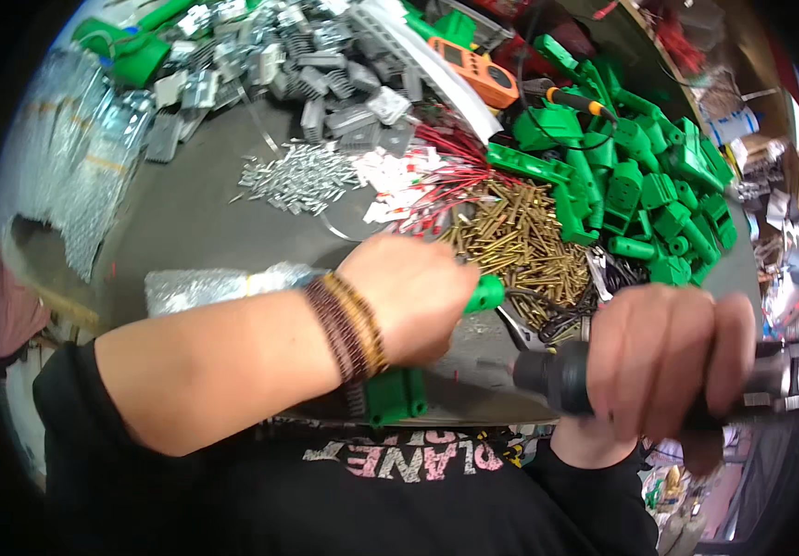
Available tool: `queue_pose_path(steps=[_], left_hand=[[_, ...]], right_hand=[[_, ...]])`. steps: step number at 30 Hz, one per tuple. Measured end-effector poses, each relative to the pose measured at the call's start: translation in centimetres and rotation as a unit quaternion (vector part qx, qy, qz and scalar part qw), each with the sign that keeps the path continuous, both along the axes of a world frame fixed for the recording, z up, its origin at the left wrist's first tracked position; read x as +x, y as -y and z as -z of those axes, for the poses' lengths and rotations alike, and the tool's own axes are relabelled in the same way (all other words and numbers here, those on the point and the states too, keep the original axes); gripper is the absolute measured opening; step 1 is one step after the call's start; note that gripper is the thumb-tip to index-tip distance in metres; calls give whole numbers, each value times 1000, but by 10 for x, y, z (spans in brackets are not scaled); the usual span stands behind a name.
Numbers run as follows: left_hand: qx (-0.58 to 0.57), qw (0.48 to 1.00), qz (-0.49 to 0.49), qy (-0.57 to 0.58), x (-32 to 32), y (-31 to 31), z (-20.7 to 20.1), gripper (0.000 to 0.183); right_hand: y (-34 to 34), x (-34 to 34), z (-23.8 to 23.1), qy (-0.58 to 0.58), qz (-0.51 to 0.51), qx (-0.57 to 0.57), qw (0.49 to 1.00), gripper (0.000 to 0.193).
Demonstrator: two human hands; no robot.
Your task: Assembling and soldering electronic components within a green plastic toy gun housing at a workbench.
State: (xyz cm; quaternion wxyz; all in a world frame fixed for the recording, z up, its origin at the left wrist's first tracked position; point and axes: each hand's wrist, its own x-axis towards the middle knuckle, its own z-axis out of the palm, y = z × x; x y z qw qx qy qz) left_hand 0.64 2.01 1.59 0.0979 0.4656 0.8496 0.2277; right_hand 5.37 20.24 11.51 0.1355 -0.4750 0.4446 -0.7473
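Far left, at nine o'clock, a stack of clear bags of small metal parts [75, 176] runs up the bench edge. Just inward, a foil-wrapped packet [205, 285] lies on the grey benchtop [195, 222], partly under the forearm. Up at eleven o'clock sits a heap of grey finned metal blocks [325, 65], and below it a scatter of small silver pins [302, 176].

Now the centre: the left hand [413, 296], beaded bracelets [348, 324] on the wrist, is curled tight around a green plastic part [484, 293], whose rounded end pokes out at the hand's three o'clock side. At the hand's six o'clock, another green plastic block [397, 396] sits at the near bench edge, against the wrist; whether it joins the held part, the hand hides that.

Straight up, twelve o'clock from that hand, red wires with white tags [418, 185] fan out, and right beside them a pile of brass screws [524, 241]. Above, an orange handheld meter [483, 74].

Moving right: the right hand [663, 357] is wrapped firmly round the dark grip of a power screwdriver [557, 375], its nose pointing toward nine o'clock, at the green part, close to it; contact is blurred, cannot tell.

Far right, from one to three o'clock, a big mound of green plastic housings [649, 176].
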Motion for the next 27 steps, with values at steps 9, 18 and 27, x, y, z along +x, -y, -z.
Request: queue_pose_path(steps=[9, 18, 27], left_hand=[[-19, 999, -37, 22, -6, -7, 0, 32], [-28, 998, -44, 22, -6, -8, 1, 28], [-6, 999, -46, 10, -3, -9, 9, 24]], right_hand=[[30, 9, 16, -26, -26, 113, 993, 45], [37, 3, 43, -25, -21, 80, 996, 46], [62, 6, -15, 27, -99, 90, 991, 22]])
